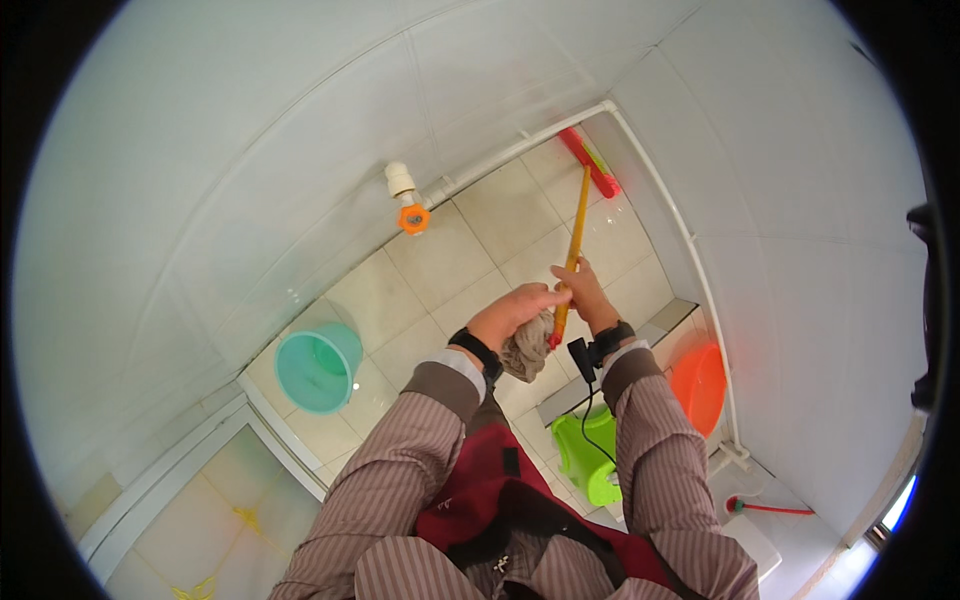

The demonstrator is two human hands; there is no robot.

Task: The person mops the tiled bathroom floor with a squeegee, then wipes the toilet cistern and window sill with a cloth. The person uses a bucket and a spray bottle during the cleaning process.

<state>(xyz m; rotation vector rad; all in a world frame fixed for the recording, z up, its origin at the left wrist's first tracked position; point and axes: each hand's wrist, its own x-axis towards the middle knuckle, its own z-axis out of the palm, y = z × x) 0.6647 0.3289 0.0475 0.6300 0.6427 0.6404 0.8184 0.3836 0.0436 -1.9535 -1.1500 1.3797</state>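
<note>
A broom with a yellow handle (577, 235) slants from my hands to the far corner. Its wide red head (588, 163), with a yellow-green strip, rests on the floor by the wall. My right hand (588, 290) is closed round the handle near its red end. A crumpled grey cloth (527, 350) hangs beneath my left hand (520, 308), which is closed on it. The left fingertips meet the handle beside the right hand; whether they grip it too is hidden.
A teal bucket (318, 370) stands at the left on the tiled floor (440, 260). Nearer me on the right are a green plastic container (585, 450) and an orange basin (698, 390). An orange-handled tap (412, 217) juts from the far wall, and white pipe (655, 170) edges the walls.
</note>
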